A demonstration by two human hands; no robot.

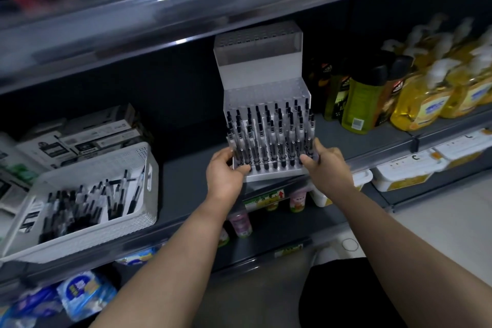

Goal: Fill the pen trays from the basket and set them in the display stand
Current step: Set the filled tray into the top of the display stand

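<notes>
A clear pen tray (274, 173) packed with several upright black pens (269, 136) sits at the front of the stepped clear display stand (259, 61) on the dark shelf. My left hand (225, 173) grips the tray's left front corner. Its right front corner is held by my right hand (328, 161). Behind the tray, the stand's two higher steps show empty holes. A white perforated basket (138, 210) with several loose black pens (80, 208) stands on the same shelf at the left.
Boxed stationery (87, 136) is stacked behind the basket. Green and yellow bottles (415, 93) crowd the shelf right of the stand. The shelf above (159, 16) overhangs closely. Lower shelves hold small bottles (241, 224) and blue packets (85, 290).
</notes>
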